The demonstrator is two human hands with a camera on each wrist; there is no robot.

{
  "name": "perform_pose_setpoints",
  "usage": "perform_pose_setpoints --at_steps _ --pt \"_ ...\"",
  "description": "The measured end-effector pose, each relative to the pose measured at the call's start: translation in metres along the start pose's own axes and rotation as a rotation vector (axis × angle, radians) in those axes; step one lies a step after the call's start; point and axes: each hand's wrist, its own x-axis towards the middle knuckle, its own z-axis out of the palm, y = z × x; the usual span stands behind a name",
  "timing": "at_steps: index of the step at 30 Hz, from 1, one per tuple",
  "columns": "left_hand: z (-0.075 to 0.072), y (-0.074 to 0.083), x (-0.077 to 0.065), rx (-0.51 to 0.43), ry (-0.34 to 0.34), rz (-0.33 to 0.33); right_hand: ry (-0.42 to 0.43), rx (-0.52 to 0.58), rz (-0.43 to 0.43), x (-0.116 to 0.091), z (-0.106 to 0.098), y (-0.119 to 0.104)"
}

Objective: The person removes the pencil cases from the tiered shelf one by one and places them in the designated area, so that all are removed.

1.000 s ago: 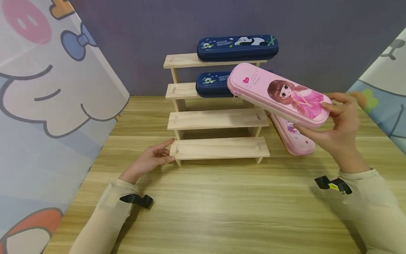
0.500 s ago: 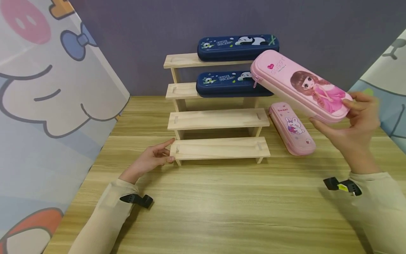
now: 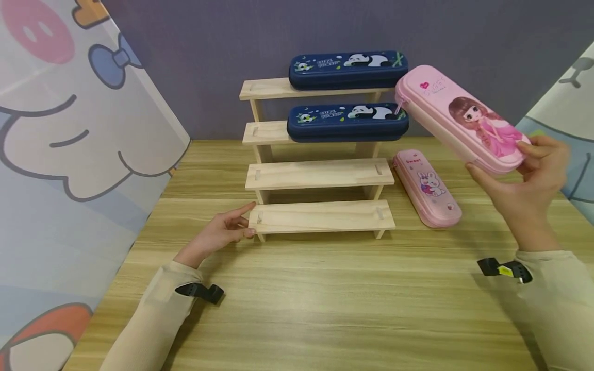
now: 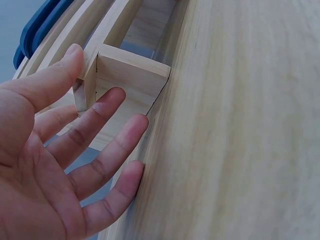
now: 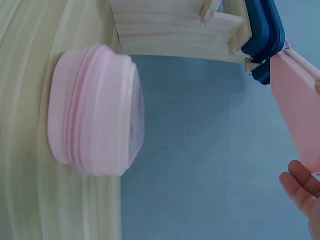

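Four pencil cases and two hands show in the head view. The right hand [image 3: 533, 180] holds the pink doll pencil case [image 3: 464, 119] aloft and tilted, its grip narrowed on the near end, thumb at one side and fingers at the other. The far end lies just beside two blue cases: an upper panda case [image 3: 348, 70] and a lower panda case [image 3: 347, 122], each set toward the right of its step on a four-step wooden rack [image 3: 320, 173]. The pink rabbit pencil case [image 3: 427, 188] lies on the worktop [image 3: 325, 304], right of the rack. Because both panda cases seem to jut past their steps, a leftward swing could knock one off; holding by one end only, the right hand could also let the doll case twist or slip.

In the left wrist view, the left hand [image 4: 65, 155] has thumb and forefinger astride the lowest step's end, a light pinch with the other fingers loose. A sideways pull there might shift the rack and its load.

In the right wrist view, the doll case's zip end appears close to the blue cases; I cannot tell whether they touch.
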Motion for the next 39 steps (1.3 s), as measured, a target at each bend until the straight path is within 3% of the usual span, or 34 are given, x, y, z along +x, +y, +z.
perform_pose_setpoints --at_steps 10,20,30,39 --pt "0.000 -0.001 0.000 0.018 0.001 0.001 -0.063 -0.235 0.024 0.000 -0.017 0.020" --pt "0.000 -0.001 -0.001 0.025 -0.008 0.001 -0.175 -0.471 -0.026 0.000 -0.025 0.034" --pt "-0.001 -0.001 0.000 0.037 -0.004 -0.002 -0.280 -0.689 0.218 -0.002 -0.031 0.041" --pt "-0.001 -0.001 0.000 0.031 0.001 -0.001 -0.422 -0.751 0.326 -0.004 -0.037 0.047"
